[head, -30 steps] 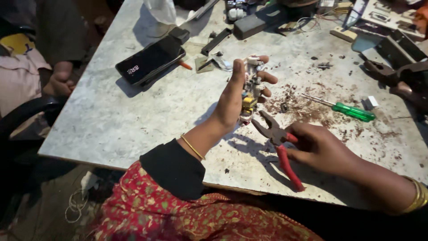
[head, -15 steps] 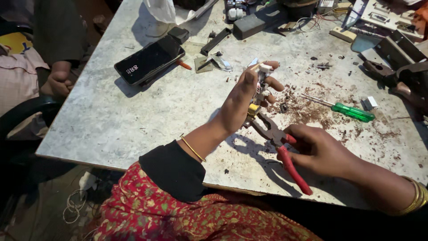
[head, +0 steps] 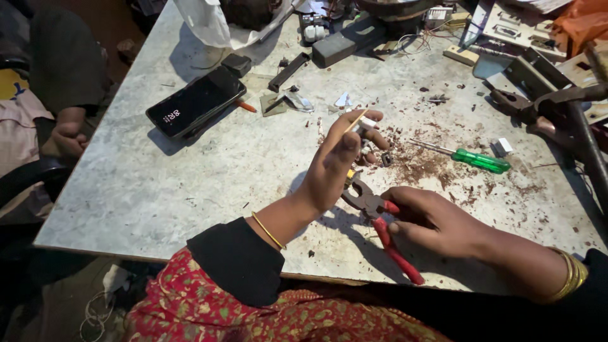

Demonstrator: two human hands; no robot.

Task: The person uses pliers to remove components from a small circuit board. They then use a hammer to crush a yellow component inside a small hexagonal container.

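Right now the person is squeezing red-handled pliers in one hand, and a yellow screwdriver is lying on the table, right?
Not quite. The head view shows the screwdriver has a green handle, not yellow. The rest holds: the right hand grips the red-handled pliers, and the screwdriver lies on the table.

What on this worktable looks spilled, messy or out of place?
Reddish-brown crumbs and dust lie scattered over the marble table, thickest beside the green screwdriver. Small loose parts lie near the phone. The left hand holds a small part; the right hand holds red-handled pliers.
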